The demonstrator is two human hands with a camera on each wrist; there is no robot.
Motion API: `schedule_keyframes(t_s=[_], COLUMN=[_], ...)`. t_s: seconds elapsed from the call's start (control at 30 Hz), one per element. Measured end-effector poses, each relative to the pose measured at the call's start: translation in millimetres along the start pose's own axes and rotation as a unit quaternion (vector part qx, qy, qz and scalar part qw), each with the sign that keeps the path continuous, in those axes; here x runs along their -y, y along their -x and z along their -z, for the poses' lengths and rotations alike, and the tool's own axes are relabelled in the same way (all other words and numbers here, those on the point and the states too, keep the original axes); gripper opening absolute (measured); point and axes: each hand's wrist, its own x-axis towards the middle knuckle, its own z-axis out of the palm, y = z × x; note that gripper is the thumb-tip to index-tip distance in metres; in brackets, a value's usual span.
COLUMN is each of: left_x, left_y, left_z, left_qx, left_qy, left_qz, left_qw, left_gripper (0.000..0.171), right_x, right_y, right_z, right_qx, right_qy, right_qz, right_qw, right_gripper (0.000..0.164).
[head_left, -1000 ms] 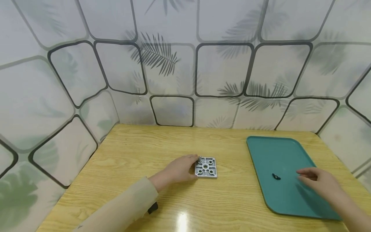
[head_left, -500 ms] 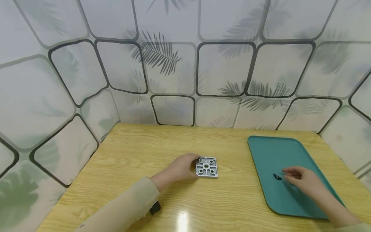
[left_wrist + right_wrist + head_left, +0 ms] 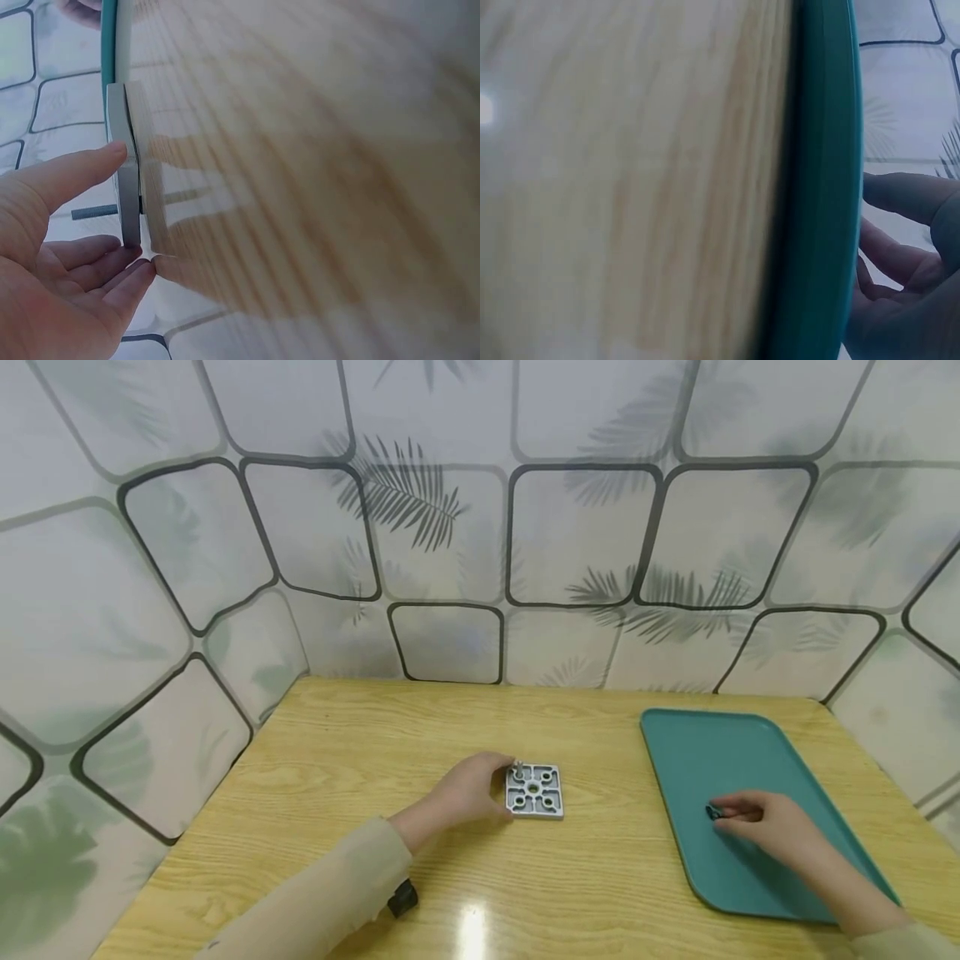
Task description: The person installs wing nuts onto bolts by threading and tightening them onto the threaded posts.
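Gripping a square silver-grey metal plate (image 3: 533,790) with the left hand (image 3: 468,788), thumb and fingers clamped at the two corners farthest from a rectangular teal plastic-looking tray (image 3: 712,752). Lying flat, ribbed side up, on a yellow wood-grain table (image 3: 600,860), to the left of the tray and well apart from it. Dotted with ringed holes, one at the centre and the rest toward the corners. Rising upright from the plate beside the left fingertips, on the side away from the tray: a slim grey threaded metal bolt (image 3: 95,212).

Reaching over the tray with the right hand (image 3: 772,823), thumb and fingertips brought together in a pinch on a small glossy black piece (image 3: 713,811), inside the tray's rim and near its left long edge. Too small to tell: raised off the tray or touching it. Hidden behind the tray's rim in the right wrist view.

Covering the left forearm, well left of the tray: a pale beige sleeve (image 3: 330,885). Peeking from under that sleeve, on the side toward the tray: a black object (image 3: 402,898), too covered to name. Hanging behind the tray: a whitish backdrop (image 3: 450,568) printed with dark rounded squares and grey-green palm leaves.
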Motion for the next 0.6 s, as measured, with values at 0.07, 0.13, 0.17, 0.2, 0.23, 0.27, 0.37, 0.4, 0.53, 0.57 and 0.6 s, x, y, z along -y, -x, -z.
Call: schedule_keyframes(t_s=[0.07,0.13,0.17,0.2,0.23,0.27,0.37,0.4,0.53,0.57,0.6], left_x=[-0.2,-0.2,-0.2,-0.1,-0.3,-0.6,-1.9,-2.3,-3.6,-3.9,-4.0], left_y=[0.0,0.2,0.2,0.3,0.5,0.7,1.1,1.3,1.4,1.6,1.7], left_z=[0.2,0.3,0.1,-0.2,-0.3,-0.3,0.0,0.1,0.3,0.0,-0.3], left_qx=[0.001,0.001,0.001,0.0,0.001,0.001,0.0,0.001,0.0,0.0,0.0], left_qy=[0.0,-0.001,-0.001,0.0,0.0,0.0,0.003,0.003,0.0,-0.002,-0.004], left_qz=[0.0,-0.003,-0.005,-0.006,-0.006,-0.006,-0.005,-0.005,-0.004,-0.005,-0.005], left_qw=[1.0,1.0,1.0,1.0,1.0,1.0,1.0,1.0,1.0,1.0,1.0], left_gripper=[0.086,0.086,0.086,0.086,0.086,0.086,0.085,0.085,0.084,0.084,0.085], right_x=[-1.6,-3.5,-4.3,-5.1,-5.8,-6.3,-7.8,-8.1,-8.0,-7.7,-7.1], right_y=[-0.8,-1.7,-2.4,-3.0,-3.1,-3.2,-4.2,-4.3,-6.3,-6.7,-7.0], right_z=[0.4,0.9,1.2,1.2,1.2,1.0,0.2,-0.3,-2.6,-3.8,-4.9], right_qx=[-0.001,-0.004,-0.004,-0.005,-0.006,-0.008,-0.012,-0.015,-0.02,-0.023,-0.024], right_qy=[-0.02,-0.042,-0.054,-0.063,-0.07,-0.075,-0.081,-0.082,-0.087,-0.084,-0.082], right_qz=[-0.013,-0.029,-0.039,-0.046,-0.054,-0.06,-0.069,-0.07,-0.076,-0.074,-0.072], right_qw=[1.0,0.999,0.998,0.997,0.996,0.995,0.994,0.994,0.993,0.993,0.994], right_gripper=[0.05,0.05,0.049,0.049,0.049,0.05,0.052,0.052,0.052,0.05,0.049])
